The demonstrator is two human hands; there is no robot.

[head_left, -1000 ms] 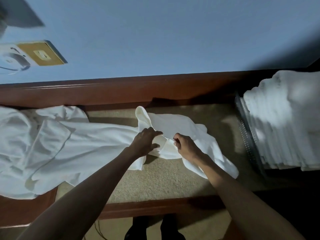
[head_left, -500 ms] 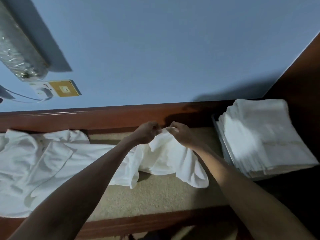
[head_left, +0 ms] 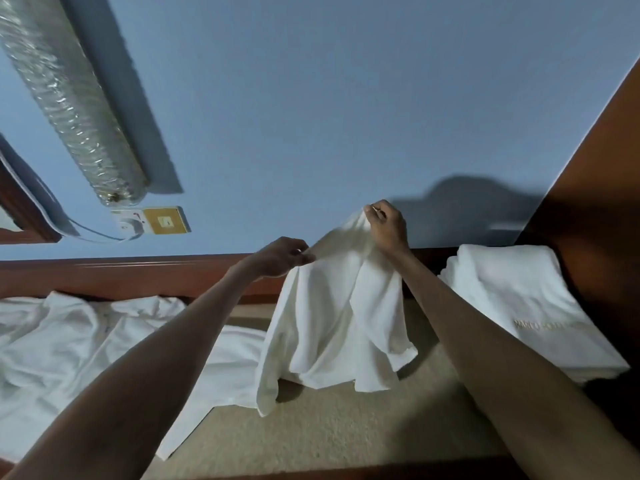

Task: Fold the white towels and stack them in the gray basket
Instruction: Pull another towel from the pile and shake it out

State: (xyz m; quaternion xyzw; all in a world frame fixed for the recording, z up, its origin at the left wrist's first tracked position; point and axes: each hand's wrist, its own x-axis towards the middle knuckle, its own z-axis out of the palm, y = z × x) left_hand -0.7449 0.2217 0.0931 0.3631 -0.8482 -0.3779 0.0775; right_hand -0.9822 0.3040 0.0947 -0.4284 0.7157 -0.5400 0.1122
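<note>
While aloft in left hand (head_left: 280,256) and right hand (head_left: 388,226) fingers' (head_left: 373,211) pinch, white towel (head_left: 332,323); folded stack (head_left: 512,292) rightward.

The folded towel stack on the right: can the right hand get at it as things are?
Probably yes: nothing stands between the right hand and the folded towel stack, lying close by on that side. But its grip pinches the lifted towel, which it must release or bring along.
</note>
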